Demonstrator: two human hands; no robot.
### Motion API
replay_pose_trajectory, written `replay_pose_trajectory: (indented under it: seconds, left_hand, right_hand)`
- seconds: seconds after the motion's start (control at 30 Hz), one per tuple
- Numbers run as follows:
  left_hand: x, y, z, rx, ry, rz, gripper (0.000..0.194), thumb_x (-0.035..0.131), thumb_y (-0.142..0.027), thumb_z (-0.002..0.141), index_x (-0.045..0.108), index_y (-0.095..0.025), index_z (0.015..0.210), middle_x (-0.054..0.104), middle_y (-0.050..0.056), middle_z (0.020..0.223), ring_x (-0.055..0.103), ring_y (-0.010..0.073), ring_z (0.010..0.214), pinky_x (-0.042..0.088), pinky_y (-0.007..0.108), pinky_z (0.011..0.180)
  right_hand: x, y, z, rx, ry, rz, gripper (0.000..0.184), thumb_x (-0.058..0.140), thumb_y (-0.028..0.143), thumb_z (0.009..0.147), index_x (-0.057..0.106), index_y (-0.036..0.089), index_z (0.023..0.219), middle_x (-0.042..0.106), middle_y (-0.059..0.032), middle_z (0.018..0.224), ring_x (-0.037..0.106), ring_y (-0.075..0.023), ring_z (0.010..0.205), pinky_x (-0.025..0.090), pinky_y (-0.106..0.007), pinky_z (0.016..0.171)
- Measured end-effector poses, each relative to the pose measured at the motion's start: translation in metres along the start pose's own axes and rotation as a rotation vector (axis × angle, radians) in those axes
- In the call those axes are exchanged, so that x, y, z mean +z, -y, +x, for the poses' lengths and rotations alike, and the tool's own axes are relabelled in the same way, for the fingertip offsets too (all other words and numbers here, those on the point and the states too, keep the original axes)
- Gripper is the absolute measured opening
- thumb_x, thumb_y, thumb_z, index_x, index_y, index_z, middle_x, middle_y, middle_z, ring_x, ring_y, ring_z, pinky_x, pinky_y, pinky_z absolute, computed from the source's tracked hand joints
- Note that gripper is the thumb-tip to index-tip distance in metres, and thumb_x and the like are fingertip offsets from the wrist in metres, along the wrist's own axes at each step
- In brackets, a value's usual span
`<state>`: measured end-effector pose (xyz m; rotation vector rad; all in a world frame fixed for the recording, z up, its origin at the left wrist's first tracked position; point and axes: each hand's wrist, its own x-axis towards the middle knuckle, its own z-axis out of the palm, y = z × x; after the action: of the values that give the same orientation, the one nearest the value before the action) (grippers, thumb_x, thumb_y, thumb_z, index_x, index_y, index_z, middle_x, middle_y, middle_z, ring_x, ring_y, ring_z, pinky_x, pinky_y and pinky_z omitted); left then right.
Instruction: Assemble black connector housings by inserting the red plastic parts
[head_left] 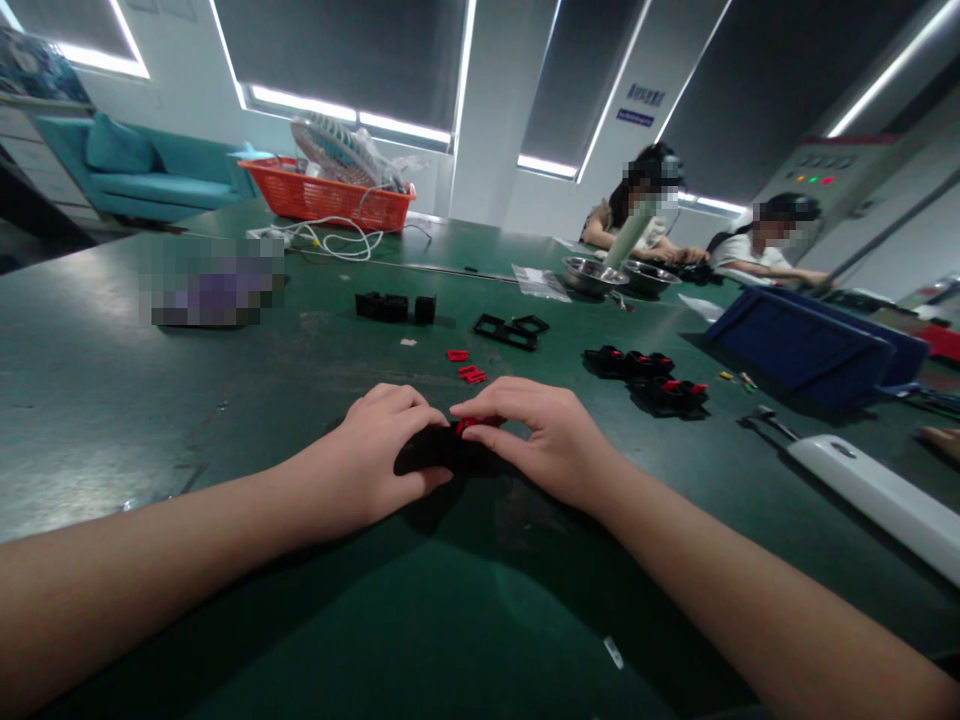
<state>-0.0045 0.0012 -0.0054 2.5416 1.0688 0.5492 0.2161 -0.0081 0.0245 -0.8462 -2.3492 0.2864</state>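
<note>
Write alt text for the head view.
A person's left hand grips a dark, partly hidden part on a green tabletop while the right hand pinches a small red piece against it. Beyond lie small red plastic clips and black rectangular frames; an orange plastic basket stands farther back left.

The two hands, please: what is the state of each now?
Left hand: curled, holding a black part.
Right hand: closed on a small red piece at the black part.

Light entered through bright gaps around the dark window blinds; glare whitened the left side of the green surface, soft shadows pooled beneath the forearms, and wide-angle distortion slanted the edges
</note>
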Motion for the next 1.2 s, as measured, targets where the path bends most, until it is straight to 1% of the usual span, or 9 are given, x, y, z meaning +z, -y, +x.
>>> replay_pose_trajectory:
  seconds: [0.1, 0.23, 0.4, 0.57, 0.77, 0.97, 1.2]
  left_hand:
    - [0.0002, 0.0, 0.0003, 0.001, 0.002, -0.002, 0.034, 0.064, -0.036, 0.082, 0.067, -0.018, 0.11, 0.062, 0.01, 0.108, 0.051, 0.031, 0.109, 0.043, 0.049, 0.098]
    - [0.0004, 0.0, 0.0009, 0.001, 0.007, 0.001, 0.034, 0.064, -0.036, 0.083, 0.067, -0.017, 0.111, 0.062, 0.011, 0.108, 0.051, 0.0315, 0.109, 0.043, 0.05, 0.097]
    - [0.0007, 0.0001, 0.0003, 0.01, 0.0, 0.009, 0.034, 0.063, -0.035, 0.083, 0.068, -0.017, 0.11, 0.062, 0.011, 0.107, 0.052, 0.0313, 0.108, 0.043, 0.049, 0.097]
    - [0.0007, -0.0002, 0.0001, 0.002, 0.006, 0.011, 0.034, 0.063, -0.035, 0.082, 0.067, -0.017, 0.111, 0.062, 0.011, 0.107, 0.052, 0.0309, 0.108, 0.043, 0.049, 0.097]
    - [0.0, -0.0015, 0.0005, -0.009, 0.014, 0.011, 0.035, 0.064, -0.035, 0.082, 0.067, -0.017, 0.111, 0.062, 0.011, 0.108, 0.051, 0.0309, 0.109, 0.043, 0.048, 0.098]
    - [-0.0002, -0.0002, 0.0001, -0.002, 0.011, -0.001, 0.034, 0.063, -0.036, 0.083, 0.067, -0.018, 0.111, 0.062, 0.01, 0.109, 0.051, 0.0304, 0.109, 0.043, 0.049, 0.099]
    - [-0.0002, -0.0001, -0.0005, -0.008, 0.007, -0.01, 0.032, 0.062, -0.037, 0.083, 0.066, -0.02, 0.11, 0.062, 0.009, 0.109, 0.051, 0.0306, 0.11, 0.044, 0.049, 0.098]
  right_hand:
    - [0.0009, -0.0003, -0.0004, -0.029, -0.018, -0.02, 0.018, 0.065, 0.01, 0.088, 0.073, 0.014, 0.103, 0.076, -0.0062, 0.095, 0.069, -0.0164, 0.092, 0.054, -0.028, 0.083]
    - [0.0018, 0.0, -0.001, -0.037, 0.002, -0.033, 0.02, 0.063, 0.011, 0.089, 0.074, 0.017, 0.106, 0.074, -0.0055, 0.095, 0.069, -0.0163, 0.091, 0.055, -0.028, 0.083]
    - [0.002, 0.0001, -0.0013, -0.055, 0.007, -0.04, 0.021, 0.062, 0.011, 0.09, 0.073, 0.014, 0.108, 0.073, -0.007, 0.095, 0.068, -0.0161, 0.09, 0.055, -0.027, 0.082]
    - [0.0009, 0.0, -0.001, -0.045, 0.032, -0.019, 0.023, 0.061, 0.011, 0.09, 0.073, 0.018, 0.109, 0.073, -0.0068, 0.098, 0.068, -0.0168, 0.092, 0.055, -0.029, 0.082]
    - [-0.0014, 0.0005, -0.0004, -0.056, 0.054, 0.011, 0.024, 0.06, 0.009, 0.091, 0.072, 0.013, 0.111, 0.072, -0.0082, 0.097, 0.068, -0.0164, 0.092, 0.055, -0.029, 0.083]
    - [-0.0015, -0.0001, -0.0004, -0.052, 0.051, 0.013, 0.024, 0.059, 0.01, 0.091, 0.073, 0.016, 0.111, 0.073, -0.0074, 0.098, 0.068, -0.0168, 0.092, 0.056, -0.031, 0.083]
    - [-0.003, 0.0008, 0.0002, -0.041, 0.053, 0.0, 0.025, 0.059, 0.011, 0.091, 0.074, 0.017, 0.111, 0.074, -0.0082, 0.099, 0.069, -0.0177, 0.093, 0.057, -0.032, 0.084]
